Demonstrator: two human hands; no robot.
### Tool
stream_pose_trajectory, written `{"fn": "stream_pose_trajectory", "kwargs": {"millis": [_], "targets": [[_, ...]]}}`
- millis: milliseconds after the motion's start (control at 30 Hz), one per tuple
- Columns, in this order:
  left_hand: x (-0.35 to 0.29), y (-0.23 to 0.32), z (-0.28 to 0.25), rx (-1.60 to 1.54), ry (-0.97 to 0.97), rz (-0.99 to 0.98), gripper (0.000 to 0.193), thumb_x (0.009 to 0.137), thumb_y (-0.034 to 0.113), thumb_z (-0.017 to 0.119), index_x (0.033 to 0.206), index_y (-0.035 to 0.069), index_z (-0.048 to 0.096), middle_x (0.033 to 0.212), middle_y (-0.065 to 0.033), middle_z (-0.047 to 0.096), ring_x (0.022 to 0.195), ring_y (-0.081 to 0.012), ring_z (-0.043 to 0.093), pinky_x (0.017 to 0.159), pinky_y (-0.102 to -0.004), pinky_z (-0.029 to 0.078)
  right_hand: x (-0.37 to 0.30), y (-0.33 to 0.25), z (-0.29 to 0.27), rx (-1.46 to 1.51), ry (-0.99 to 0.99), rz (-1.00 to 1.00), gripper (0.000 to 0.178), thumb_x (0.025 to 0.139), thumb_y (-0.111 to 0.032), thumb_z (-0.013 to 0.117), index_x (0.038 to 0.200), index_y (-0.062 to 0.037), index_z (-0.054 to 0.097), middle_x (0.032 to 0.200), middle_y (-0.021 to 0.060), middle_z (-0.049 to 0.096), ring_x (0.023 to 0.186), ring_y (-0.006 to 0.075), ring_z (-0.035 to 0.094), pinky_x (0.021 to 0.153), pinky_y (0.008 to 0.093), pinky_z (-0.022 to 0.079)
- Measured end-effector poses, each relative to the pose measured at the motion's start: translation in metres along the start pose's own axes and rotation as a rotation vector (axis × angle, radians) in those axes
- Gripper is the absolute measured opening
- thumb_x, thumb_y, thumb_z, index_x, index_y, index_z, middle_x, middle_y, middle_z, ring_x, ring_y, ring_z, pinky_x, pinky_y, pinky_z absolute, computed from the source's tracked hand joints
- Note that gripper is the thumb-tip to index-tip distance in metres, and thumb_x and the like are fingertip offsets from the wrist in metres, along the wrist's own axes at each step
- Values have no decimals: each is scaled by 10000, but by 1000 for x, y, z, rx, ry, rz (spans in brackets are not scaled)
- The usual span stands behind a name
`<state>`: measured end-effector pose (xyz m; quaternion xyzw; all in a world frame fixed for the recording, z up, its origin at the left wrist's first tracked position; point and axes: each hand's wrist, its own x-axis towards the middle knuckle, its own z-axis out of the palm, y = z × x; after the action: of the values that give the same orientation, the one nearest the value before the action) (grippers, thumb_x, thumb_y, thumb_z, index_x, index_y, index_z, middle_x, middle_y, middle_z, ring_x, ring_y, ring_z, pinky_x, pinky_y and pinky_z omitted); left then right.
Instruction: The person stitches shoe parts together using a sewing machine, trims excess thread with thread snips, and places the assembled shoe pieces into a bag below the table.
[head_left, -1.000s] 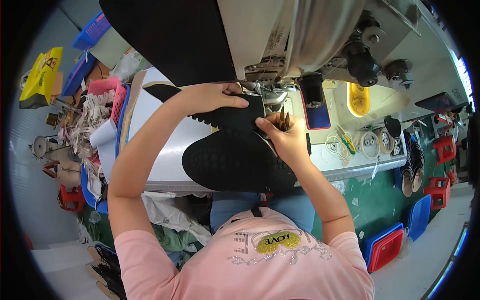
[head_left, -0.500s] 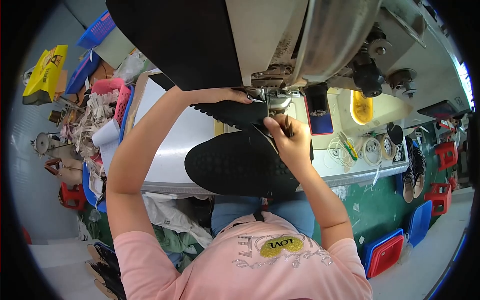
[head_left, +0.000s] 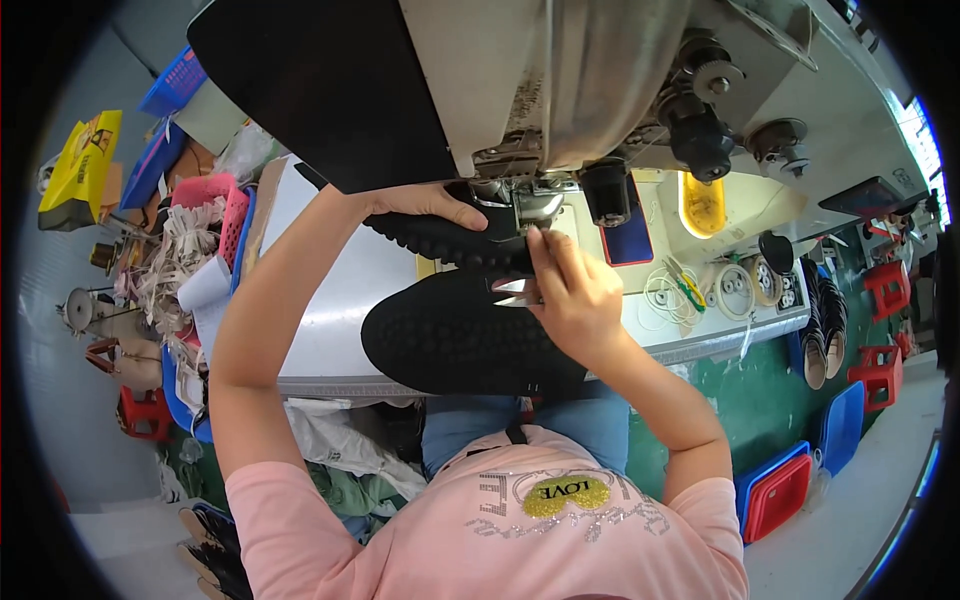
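Note:
My left hand [head_left: 425, 205] lies left of the sewing machine's presser foot [head_left: 540, 208], thumb on top of a black piece with a bumpy edge [head_left: 425, 240]; its other fingers are mostly hidden. A pair of small thread snips [head_left: 516, 292] is in my right hand [head_left: 580, 295], its silver blades pointing left. The right thumb and forefinger are pinched near the presser foot, beside the black piece's edge; whether they also hold thread is too small to tell. A larger rounded black part [head_left: 450, 335] with rows of bumps hangs over the table's front edge, below both hands.
The sewing machine head [head_left: 600, 70] and a black panel [head_left: 320, 90] overhang my hands. A yellow oval tray [head_left: 702, 205], coiled thread [head_left: 662, 292] and bobbins [head_left: 735, 290] sit at right. At left stands a pink basket [head_left: 232, 215] beside heaped white strips [head_left: 180, 245].
My right hand has turned and the snips' blades now show, pointing left. My left thumb has drawn back slightly from the presser foot. The whole view has shifted a little.

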<state>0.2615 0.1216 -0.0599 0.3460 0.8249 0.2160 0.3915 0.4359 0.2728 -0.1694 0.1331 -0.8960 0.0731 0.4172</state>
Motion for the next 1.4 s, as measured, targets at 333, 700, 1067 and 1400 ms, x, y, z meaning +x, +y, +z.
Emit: {"fn": "stream_pose_trajectory", "kwargs": {"millis": [333, 700, 1067, 1400], "targets": [[5, -4, -5, -42, 30, -1, 623, 769, 448, 721, 1202, 26, 577, 1177, -97, 591, 1040, -171, 563, 906, -274, 439, 15, -6, -4, -43, -103, 56, 286, 665, -149, 659, 891, 17, 603, 811, 76, 498, 637, 167, 555, 559, 290, 446], [13, -5, -18, -33, 89, 2, 566, 761, 408, 747, 1145, 13, 616, 1128, -104, 619, 1000, -173, 579, 869, -275, 452, 24, -5, 9, 65, -73, 211, 248, 620, -98, 720, 795, -36, 556, 805, 98, 519, 616, 245, 585, 551, 348, 483], [4, -9, -3, -5, 409, -33, 510, 753, 368, 773, 1087, 1, 655, 1078, -111, 646, 960, -175, 596, 833, -276, 466, -92, 11, -49, 545, -674, 855, 296, 808, -230, 720, 742, 36, 607, 572, 125, 538, 530, 200, 504, 518, 327, 412], [-141, -99, 129, -1218, 866, 131, 354, 929, 287, 577, 1109, -15, 617, 912, -94, 676, 792, -153, 638, 672, -290, 516, -173, -15, -38, 920, -557, 1353, 145, 836, -132, 675, 824, -2, 613, 637, 58, 628, 481, 63, 499, 441, 211, 377]]}}
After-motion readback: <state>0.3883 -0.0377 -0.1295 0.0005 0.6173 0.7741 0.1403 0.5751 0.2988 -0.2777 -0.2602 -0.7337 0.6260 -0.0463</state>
